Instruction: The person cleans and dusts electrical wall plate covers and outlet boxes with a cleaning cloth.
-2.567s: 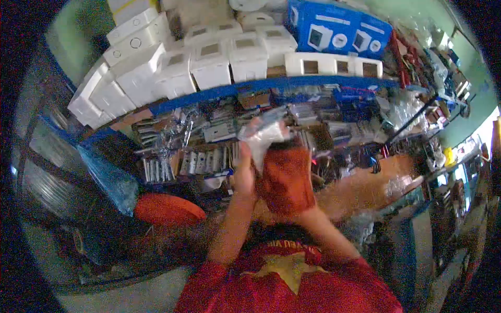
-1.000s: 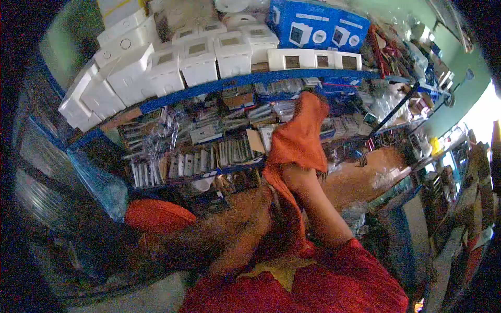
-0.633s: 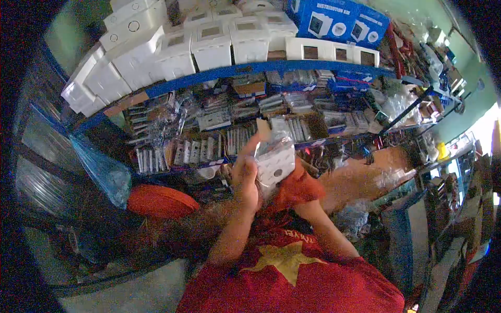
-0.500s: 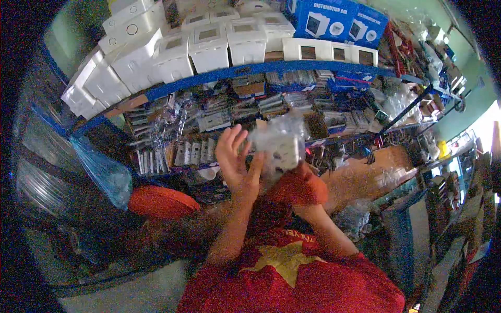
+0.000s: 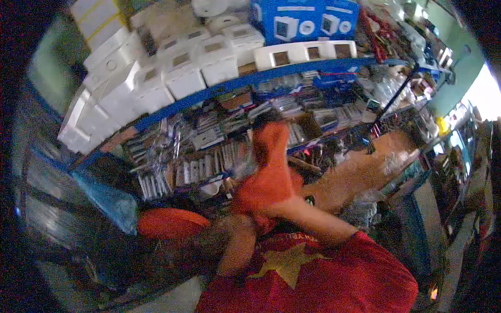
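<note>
A blurred orange cloth [image 5: 269, 180] covers most of my right hand [image 5: 282, 207], and one end of it rises toward the shelf. My right hand seems closed on the cloth, though its fingers are hidden. Below and left of it is the wrist of my left hand [image 5: 241, 229]; the fingers disappear behind the cloth, so their state does not show. The white, plastic-wrapped plate with holes cannot be made out now.
Shelves ahead hold many packaged switch and socket plates [image 5: 198, 169]. White boxes [image 5: 188, 73] and a blue distribution box carton [image 5: 292, 23] stand on top. An orange-red round item [image 5: 172, 223] and a blue plastic bag [image 5: 112, 203] are at left, a brown cardboard sheet [image 5: 360, 164] at right.
My left hand, spread beside the wrapped white plate, has dropped behind the orange cloth. My right hand has moved left and down with the cloth, which now swings upward. The view has shifted.
</note>
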### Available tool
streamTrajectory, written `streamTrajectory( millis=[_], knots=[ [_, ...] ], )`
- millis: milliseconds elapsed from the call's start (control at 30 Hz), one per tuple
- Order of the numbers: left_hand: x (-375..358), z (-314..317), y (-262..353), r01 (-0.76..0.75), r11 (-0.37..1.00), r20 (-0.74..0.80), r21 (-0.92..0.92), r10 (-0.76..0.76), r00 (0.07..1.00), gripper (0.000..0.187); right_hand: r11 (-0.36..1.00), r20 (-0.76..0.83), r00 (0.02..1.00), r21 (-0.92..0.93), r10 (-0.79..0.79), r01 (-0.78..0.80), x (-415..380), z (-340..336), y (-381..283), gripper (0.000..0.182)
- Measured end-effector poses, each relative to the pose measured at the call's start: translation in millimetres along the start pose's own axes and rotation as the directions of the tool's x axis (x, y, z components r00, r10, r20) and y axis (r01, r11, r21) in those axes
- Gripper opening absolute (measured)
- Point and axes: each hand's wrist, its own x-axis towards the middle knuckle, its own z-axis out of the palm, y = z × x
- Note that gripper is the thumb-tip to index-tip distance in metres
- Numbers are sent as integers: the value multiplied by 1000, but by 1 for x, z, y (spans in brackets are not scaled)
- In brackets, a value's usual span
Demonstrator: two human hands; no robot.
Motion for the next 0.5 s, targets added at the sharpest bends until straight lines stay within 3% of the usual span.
streamTrajectory(
  millis=[67, 100, 200, 300, 367, 433, 500],
  knots=[
    [11, -8, 1, 8, 1000, 29, -16, -8, 1000, 77, 910, -277, 943, 412, 185, -57, -1, -23, -59, 52],
    [15, -12, -2, 22, 1000, 39, -13, -21, 999, 76, 895, -294, 934, 443, 203, -55, 0, -25, -60, 51],
    [8, -27, -23, 145, 989, 27, 5, -145, 989, 74, 947, -10, 999, 318, 48, -42, 7, -25, -13, 50],
    [-5, -35, -47, 247, 969, -8, 14, -247, 969, 72, 977, 330, 944, 203, -2, -68, 30, -34, 23, 48],
    [-7, -40, -55, 282, 959, -22, 15, -282, 959, 71, 958, 249, 966, 253, 66, -131, 26, -28, 29, 47],
    [-6, -43, -61, 316, 949, -34, 20, -315, 949, 69, 908, 4, 983, 383, 186, -173, 6, -20, 21, 46],
    [1, -45, -72, 348, 937, -36, 30, -347, 937, 68, 854, -242, 919, 494, 312, -160, -6, -14, 13, 45]
  ],
)
